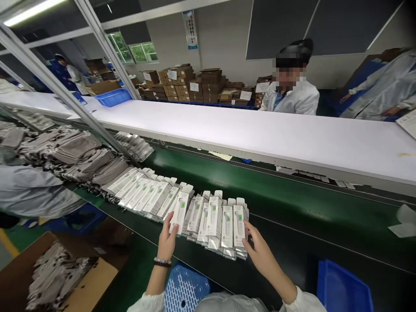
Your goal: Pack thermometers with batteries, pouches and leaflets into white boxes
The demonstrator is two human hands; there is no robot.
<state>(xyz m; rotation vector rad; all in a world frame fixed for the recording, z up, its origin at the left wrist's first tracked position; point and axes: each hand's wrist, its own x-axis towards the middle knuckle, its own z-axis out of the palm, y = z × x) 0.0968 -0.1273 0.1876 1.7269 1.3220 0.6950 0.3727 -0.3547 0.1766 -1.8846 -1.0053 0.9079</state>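
Several slim white printed boxes (212, 216), each with a green patch and an open top flap, lie in an overlapping row along the near side of the green belt. My left hand (167, 242) has its thumb and forefinger closed about the lower end of one white box (182, 207) near the middle of the row. At the right end, my right hand (258, 251) touches the side of the last box (239, 223), its thumb and fingers apart. Clear wrapping shows beneath several boxes.
Grey fabric pouches (78, 151) are heaped left of the row, beside another person's sleeve (29, 186). A blue bin (344, 288) sits at lower right, a blue stool (186, 288) below. A white shelf (227, 128) runs above the belt; a co-worker (292, 93) stands behind it.
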